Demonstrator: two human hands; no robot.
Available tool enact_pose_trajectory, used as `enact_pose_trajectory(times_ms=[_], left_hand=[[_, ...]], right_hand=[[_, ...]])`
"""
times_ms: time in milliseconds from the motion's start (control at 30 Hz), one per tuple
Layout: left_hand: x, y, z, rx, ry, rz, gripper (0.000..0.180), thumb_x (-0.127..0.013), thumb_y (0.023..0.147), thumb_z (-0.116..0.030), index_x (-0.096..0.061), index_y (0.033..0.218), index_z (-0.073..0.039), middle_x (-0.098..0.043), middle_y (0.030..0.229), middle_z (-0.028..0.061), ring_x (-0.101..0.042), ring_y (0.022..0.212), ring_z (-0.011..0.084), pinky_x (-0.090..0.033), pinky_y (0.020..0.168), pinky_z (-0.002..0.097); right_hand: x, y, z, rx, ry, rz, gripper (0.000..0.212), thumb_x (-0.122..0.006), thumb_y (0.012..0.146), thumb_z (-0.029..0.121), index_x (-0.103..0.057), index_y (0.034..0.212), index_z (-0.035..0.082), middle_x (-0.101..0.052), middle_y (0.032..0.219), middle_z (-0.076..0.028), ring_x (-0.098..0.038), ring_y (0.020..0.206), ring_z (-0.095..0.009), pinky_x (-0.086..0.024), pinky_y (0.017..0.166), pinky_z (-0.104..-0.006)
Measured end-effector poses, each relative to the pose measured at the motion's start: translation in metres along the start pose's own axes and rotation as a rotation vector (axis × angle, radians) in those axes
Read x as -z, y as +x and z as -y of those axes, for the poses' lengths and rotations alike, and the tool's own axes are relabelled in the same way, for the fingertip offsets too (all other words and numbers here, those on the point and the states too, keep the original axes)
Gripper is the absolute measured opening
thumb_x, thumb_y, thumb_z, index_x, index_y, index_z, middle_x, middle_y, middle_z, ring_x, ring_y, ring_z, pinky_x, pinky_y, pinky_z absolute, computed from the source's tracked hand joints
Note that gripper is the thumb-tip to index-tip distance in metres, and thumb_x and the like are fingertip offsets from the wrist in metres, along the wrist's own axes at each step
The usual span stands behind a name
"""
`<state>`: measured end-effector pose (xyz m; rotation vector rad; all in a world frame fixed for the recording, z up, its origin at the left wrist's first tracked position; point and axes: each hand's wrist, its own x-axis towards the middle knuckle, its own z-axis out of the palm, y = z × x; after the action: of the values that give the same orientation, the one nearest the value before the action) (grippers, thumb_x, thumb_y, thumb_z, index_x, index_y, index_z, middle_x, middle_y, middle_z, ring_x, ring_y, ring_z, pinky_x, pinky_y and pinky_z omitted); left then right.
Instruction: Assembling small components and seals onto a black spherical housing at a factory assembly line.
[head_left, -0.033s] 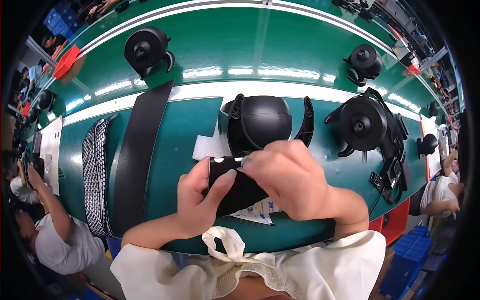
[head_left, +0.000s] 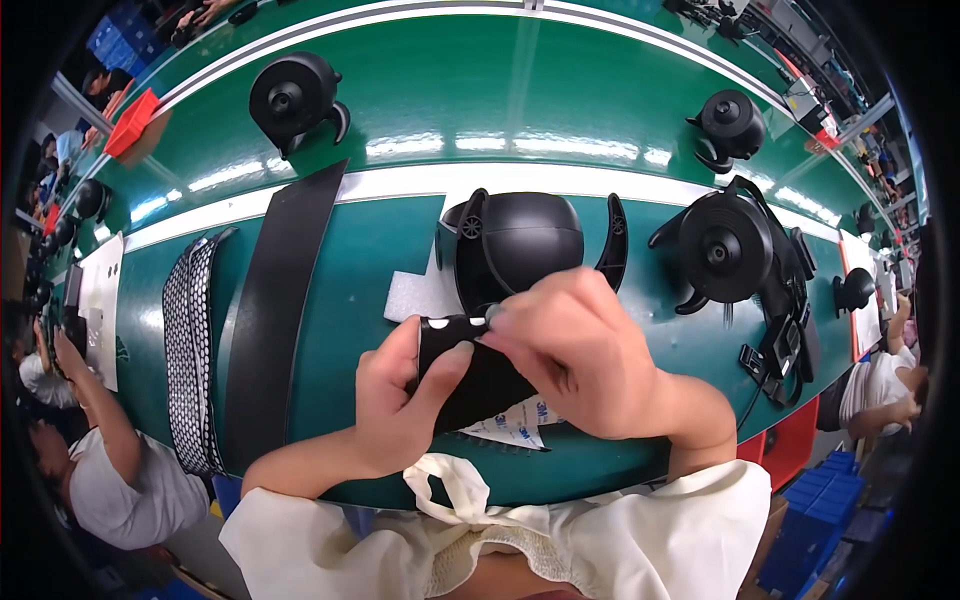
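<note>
My left hand grips a black sheet with its thumb on the front. White round spots line the sheet's upper edge. At the top right corner of this sheet, my right hand is closed in a pinch, and its fingertips hide whatever is between them. Just beyond both hands stands a rounded black housing with curved arms on either side. A white printed backing sheet lies under the black sheet, partly covered by my right hand.
To the left lie white-dotted black strips and a long black sheet. White foam sits beside the housing. Another black housing with cables stands right. More housings rest on the green far surface. Co-workers sit at both sides.
My right hand has shifted very slightly at the corner of the black sheet, its knuckles a little higher. My left hand keeps its hold.
</note>
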<state>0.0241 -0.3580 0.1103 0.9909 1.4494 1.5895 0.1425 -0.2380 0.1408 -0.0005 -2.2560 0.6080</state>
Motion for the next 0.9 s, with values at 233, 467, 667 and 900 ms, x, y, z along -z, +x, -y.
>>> enact_pose_trajectory(times_ms=[233,467,667,900], left_hand=[[0.01,0.003,-0.004,-0.2,0.239,-0.07,0.015,-0.054,0.083,-0.012,-0.049,0.082,0.002,-0.056,0.065,0.0047,-0.048,0.056,0.0049,-0.04,0.052,0.0188],[0.014,0.015,0.019,-0.579,0.531,-0.012,0.012,-0.052,0.08,-0.008,-0.047,0.08,0.002,-0.036,0.119,0.0243,-0.033,0.112,0.04,-0.024,0.093,0.0471],[0.024,0.022,0.027,-0.557,0.277,0.113,0.016,-0.047,0.082,-0.006,-0.039,0.087,0.007,-0.019,0.131,0.0329,-0.022,0.123,0.045,-0.018,0.101,0.0467],[0.031,0.019,0.026,-0.546,0.323,0.12,0.018,-0.045,0.082,-0.005,-0.037,0.09,0.009,-0.019,0.13,0.0345,-0.024,0.123,0.0447,-0.019,0.101,0.0449]], right_hand=[[0.019,0.011,-0.004,-0.071,0.385,0.065,0.045,-0.067,0.058,-0.013,-0.048,0.095,0.003,-0.057,0.076,-0.009,-0.054,0.063,-0.016,-0.039,0.054,-0.0212],[-0.003,0.035,-0.041,-0.348,0.501,-0.025,0.047,-0.057,0.076,-0.006,-0.035,0.118,-0.004,-0.056,0.079,-0.004,-0.047,0.068,-0.004,-0.035,0.059,-0.0149],[-0.02,0.04,-0.044,-0.367,0.484,0.013,0.045,-0.056,0.077,-0.006,-0.035,0.117,-0.004,-0.057,0.08,-0.005,-0.048,0.069,-0.004,-0.036,0.061,-0.0147],[-0.025,0.042,-0.037,-0.322,0.407,0.046,0.045,-0.056,0.075,-0.008,-0.036,0.115,-0.004,-0.057,0.079,-0.005,-0.048,0.069,-0.005,-0.037,0.061,-0.0156]])
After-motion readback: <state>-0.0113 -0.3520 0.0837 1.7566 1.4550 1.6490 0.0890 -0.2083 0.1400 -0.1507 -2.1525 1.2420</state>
